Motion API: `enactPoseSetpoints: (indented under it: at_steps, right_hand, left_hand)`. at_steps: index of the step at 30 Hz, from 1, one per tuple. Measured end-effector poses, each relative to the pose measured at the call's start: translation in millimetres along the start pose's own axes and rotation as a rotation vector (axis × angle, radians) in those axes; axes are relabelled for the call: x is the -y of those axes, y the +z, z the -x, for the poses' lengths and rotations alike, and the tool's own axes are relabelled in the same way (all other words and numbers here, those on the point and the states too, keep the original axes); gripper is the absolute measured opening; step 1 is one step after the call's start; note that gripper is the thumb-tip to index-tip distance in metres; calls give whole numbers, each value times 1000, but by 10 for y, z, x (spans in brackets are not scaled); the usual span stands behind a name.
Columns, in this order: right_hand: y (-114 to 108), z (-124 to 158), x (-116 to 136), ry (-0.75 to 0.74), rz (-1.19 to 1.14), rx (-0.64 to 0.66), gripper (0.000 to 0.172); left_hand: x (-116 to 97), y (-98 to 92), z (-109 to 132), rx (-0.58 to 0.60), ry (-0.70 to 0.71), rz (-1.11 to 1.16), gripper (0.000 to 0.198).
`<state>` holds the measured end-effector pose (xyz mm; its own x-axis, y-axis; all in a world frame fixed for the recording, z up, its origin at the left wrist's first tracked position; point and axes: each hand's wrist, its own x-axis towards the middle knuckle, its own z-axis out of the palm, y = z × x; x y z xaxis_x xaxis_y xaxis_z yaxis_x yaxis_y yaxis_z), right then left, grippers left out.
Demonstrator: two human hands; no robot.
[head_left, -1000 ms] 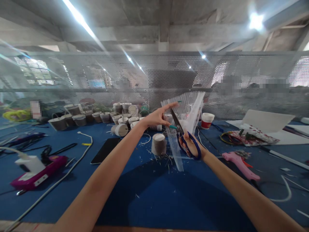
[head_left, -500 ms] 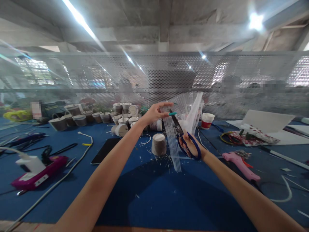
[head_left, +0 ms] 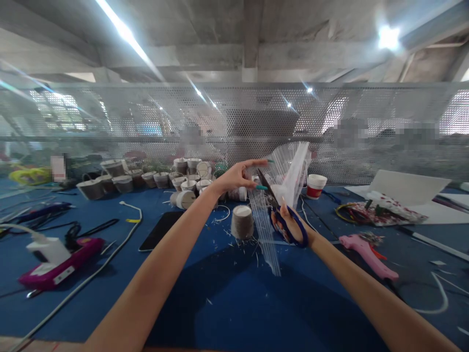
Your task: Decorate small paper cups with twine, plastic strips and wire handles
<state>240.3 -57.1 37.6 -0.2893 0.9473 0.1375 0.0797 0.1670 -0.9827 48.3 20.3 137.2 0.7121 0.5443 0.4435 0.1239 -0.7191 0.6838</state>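
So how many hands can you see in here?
2: the left hand, thumb and forefinger apart, by the clear plastic sheeting; and the right hand, holding the blue-handled scissors. Others may be hidden behind the mesh screen.

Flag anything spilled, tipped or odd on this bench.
Two things. Thin pale scraps litter the blue tabletop around the grey pot near the scissors. And a pot at the cluster's front lies on its side, while several behind it stand upright.
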Motion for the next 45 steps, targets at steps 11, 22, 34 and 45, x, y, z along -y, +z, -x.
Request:
enactPoseSetpoints:
  at_steps: [11, 22, 34, 45]
  right_hand:
    - [-2, -7, -15, 15, -33, -10, 59]
    - [14, 5, 25, -47, 34, -46, 62]
    - [0, -26, -34, -29, -1, -5, 65]
    - [3, -43, -83, -31, 9, 1, 60]
  left_hand:
    - [-24, 46, 1, 42, 5, -35, 69]
    - [-56, 49, 7, 24, -9, -66, 72]
    - [-99, 38, 18, 122, -16, -64, 71]
    - [-55, 43, 13, 88, 16, -59, 76]
